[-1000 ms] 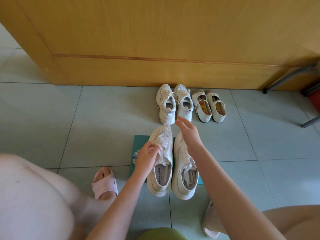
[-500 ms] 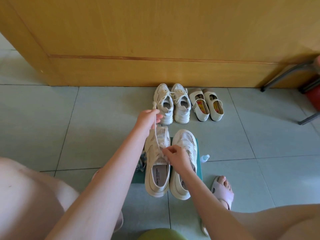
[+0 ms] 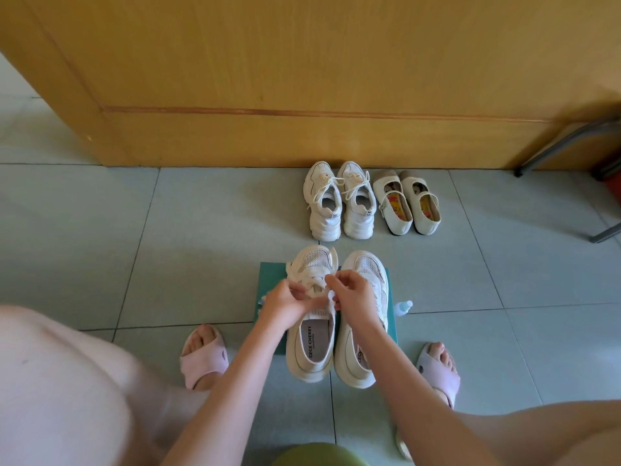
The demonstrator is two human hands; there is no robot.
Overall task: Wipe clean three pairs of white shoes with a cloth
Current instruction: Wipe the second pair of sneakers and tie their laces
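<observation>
**Colleague:** What has changed in the last second?

**Me:** Half a second back my left hand (image 3: 285, 302) had drawn the shoelace (image 3: 319, 290) out long, up toward the chunky sneakers (image 3: 339, 203). Now it is back down, and both hands meet over the lacing of the left mesh sneaker (image 3: 312, 334).

**Colleague:** Are they gripping?

**Me:** Yes. My left hand's fingers are curled round the shoelace. My right hand (image 3: 353, 297) pinches it from the other side, thumb against fingertips. Neither holds a cloth.

**Colleague:** Where are the shoes?

**Me:** The mesh pair stands on the green mat (image 3: 268, 277), toes toward the door (image 3: 302, 62), with the right mesh sneaker (image 3: 366, 264) just beside its mate. That pair hasn't shifted. The chunky sneakers and the strap flats (image 3: 406, 206) sit at the far edge of the floor (image 3: 168, 247), close to the door and well apart from my hands. A small bottle (image 3: 403, 307) sits at the mat's right edge.

**Colleague:** What does that mean for the task?

**Me:** I judge I'm sorting the lace, not wiping yet. A crumpled scrap (image 3: 263, 299) shows at the mat's left edge, just beside my left hand. It may be the cloth, but I can't tell.
</observation>
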